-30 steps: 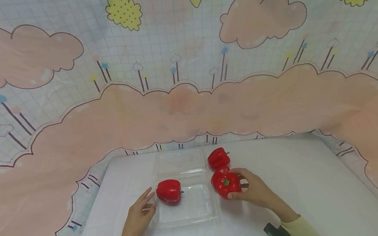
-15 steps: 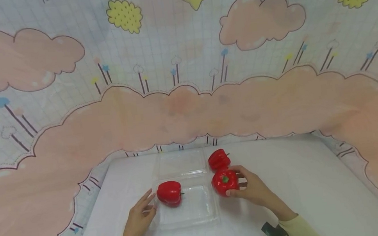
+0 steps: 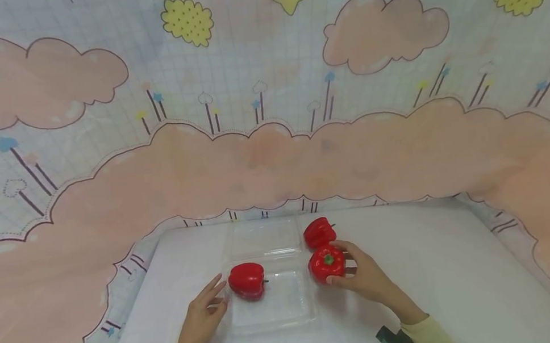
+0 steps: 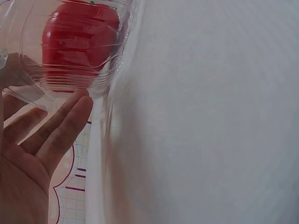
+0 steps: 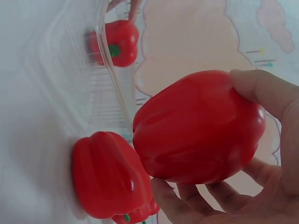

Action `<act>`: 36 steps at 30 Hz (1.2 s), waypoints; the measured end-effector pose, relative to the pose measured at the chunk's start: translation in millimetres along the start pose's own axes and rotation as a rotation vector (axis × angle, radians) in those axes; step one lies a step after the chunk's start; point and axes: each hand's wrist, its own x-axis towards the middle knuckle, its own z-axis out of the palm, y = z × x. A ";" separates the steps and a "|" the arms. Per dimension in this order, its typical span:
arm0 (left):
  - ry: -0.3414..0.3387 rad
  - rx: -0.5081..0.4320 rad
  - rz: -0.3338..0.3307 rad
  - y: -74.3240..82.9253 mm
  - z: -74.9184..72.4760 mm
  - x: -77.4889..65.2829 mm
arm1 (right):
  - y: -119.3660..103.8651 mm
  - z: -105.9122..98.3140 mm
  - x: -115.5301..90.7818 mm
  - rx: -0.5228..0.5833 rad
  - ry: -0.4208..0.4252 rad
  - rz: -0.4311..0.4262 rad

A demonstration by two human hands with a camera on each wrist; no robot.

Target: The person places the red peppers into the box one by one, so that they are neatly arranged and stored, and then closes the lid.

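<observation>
A red bell pepper (image 3: 327,264) with a green stem is held by my right hand (image 3: 364,272), thumb and fingers curled round it. In the right wrist view the held bell pepper (image 5: 201,128) is raised beside the container, above another bell pepper (image 5: 110,175) on the table. The head view hides that lower one behind the held one. My left hand (image 3: 203,320) has its fingers extended at the left wall of the clear plastic container (image 3: 286,307). One bell pepper (image 3: 247,282) lies inside its left part; through the clear wall the left wrist view shows that pepper (image 4: 81,37).
The container's clear lid (image 3: 262,237) lies folded back toward the far edge of the white table (image 3: 436,266). A further bell pepper (image 3: 319,233) rests on the table right of the lid. A patterned cloth (image 3: 274,166) hangs behind.
My right hand has shifted slightly left and away from me with the bell pepper, which now covers the one behind it in the head view. The left hand stays at the container.
</observation>
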 end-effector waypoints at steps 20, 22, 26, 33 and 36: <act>0.006 0.037 0.003 3.0 1.6 2.3 | -4.6 4.6 2.7 0.043 -0.012 -0.007; 0.004 0.034 -0.004 2.9 1.6 2.3 | -5.0 5.9 3.5 0.053 -0.011 -0.001; -0.003 0.031 -0.012 3.2 1.7 2.7 | -4.6 9.0 5.7 0.083 -0.010 0.015; 0.001 0.029 -0.004 4.5 2.5 3.2 | -5.0 11.3 7.8 0.074 -0.013 0.018; -0.003 0.026 -0.011 6.3 2.0 2.8 | -6.1 11.5 8.3 0.072 -0.015 0.014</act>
